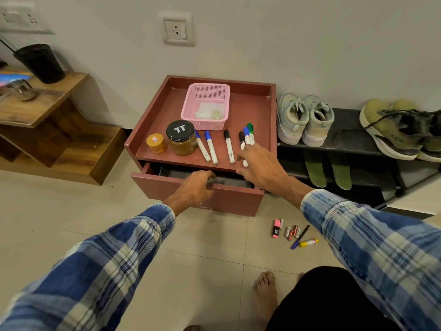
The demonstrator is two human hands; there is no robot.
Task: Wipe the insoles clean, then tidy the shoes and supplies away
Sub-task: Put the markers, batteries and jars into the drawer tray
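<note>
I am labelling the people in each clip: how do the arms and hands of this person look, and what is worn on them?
Both arms wear long shirt sleeves checked in blue, white and grey; the left sleeve and right sleeve end at the wrists. The left hand and right hand are bare: no gloves, no ring or watch showing.

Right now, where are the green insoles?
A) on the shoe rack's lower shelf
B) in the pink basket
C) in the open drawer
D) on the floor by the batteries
A: both green insoles lie side by side on the lower shelf of the black shoe rack, just below the pale sneakers on its top shelf.
</note>
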